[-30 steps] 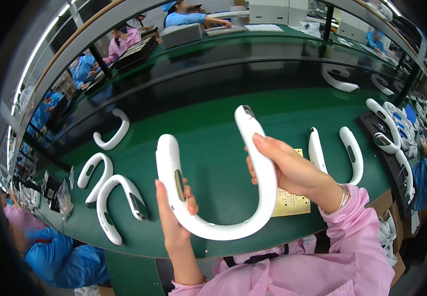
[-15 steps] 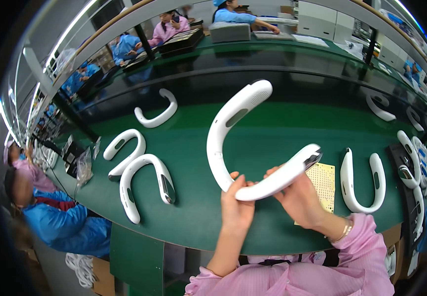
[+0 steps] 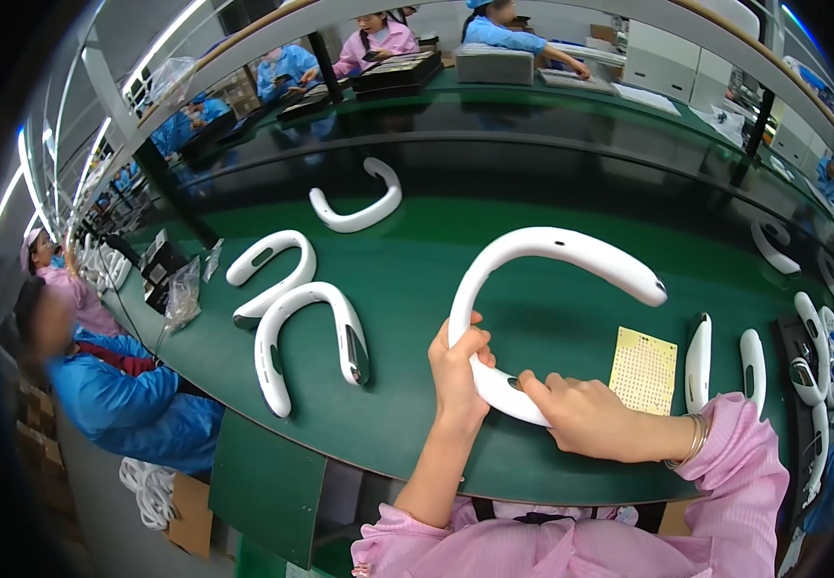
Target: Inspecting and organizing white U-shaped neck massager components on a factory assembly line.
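A white U-shaped neck fan (image 3: 518,244) is held up over the green table, one end curving out to the right. My left hand (image 3: 460,374) is closed round its left bend. Lower down, my right hand (image 3: 585,416) grips the near arm, thumb by a dark oval inset; that arm's end is hidden behind the hand. A yellow sheet of small stickers (image 3: 643,368) lies just beyond my right wrist. Farther right, another neck fan (image 3: 698,364) is partly covered by my sleeve.
Left of my hands lie two neck fans (image 3: 269,354) (image 3: 309,265), with a third neck fan (image 3: 364,220) farther back. A clear plastic bag (image 3: 183,299) sits at the left edge near a person in blue (image 3: 132,395). A black tray (image 3: 794,416) holds fans at right.
The neck fan has been turned over, its free end swinging from upper middle to the right. My left hand has moved up its bend; my right hand now grips from above. The view has shifted.
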A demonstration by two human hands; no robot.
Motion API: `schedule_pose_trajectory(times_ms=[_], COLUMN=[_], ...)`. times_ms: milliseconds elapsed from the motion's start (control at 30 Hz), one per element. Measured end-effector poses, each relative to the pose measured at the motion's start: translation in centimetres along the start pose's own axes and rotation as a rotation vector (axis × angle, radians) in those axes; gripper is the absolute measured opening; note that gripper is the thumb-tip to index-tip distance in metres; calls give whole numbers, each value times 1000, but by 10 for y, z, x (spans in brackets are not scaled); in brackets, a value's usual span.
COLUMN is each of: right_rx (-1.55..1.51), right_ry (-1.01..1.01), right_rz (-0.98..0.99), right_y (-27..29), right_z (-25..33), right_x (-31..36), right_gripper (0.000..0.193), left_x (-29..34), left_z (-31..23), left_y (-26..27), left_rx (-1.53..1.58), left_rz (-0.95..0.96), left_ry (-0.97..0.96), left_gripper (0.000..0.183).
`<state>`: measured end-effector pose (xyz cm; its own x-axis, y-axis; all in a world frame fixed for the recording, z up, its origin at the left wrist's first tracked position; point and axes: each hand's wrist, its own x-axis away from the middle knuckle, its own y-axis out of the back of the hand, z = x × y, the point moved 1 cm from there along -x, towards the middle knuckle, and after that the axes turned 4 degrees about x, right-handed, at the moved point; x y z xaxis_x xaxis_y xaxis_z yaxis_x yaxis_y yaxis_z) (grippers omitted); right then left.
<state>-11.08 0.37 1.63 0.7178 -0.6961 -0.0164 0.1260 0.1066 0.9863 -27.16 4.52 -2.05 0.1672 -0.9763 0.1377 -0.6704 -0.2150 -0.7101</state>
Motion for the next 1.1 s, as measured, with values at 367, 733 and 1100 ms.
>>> schedule_pose_trajectory(times_ms=[367, 733, 1100], right_rx=[-140, 366, 207], right_ry=[41, -38, 91], right_rz=[119, -569, -526], right_y=[8, -47, -94], right_z=[-53, -193, -127], right_x=[-89, -239, -356], right_gripper=[51, 60, 42], left_x=[-57, -59, -65], left_z=[-17, 1, -6], left_y=[28, 40, 45], left_rx=[-207, -816, -1427], left_rz=[-53, -94, -110], left_ry=[-166, -589, -1171], left_gripper=[50, 20, 12])
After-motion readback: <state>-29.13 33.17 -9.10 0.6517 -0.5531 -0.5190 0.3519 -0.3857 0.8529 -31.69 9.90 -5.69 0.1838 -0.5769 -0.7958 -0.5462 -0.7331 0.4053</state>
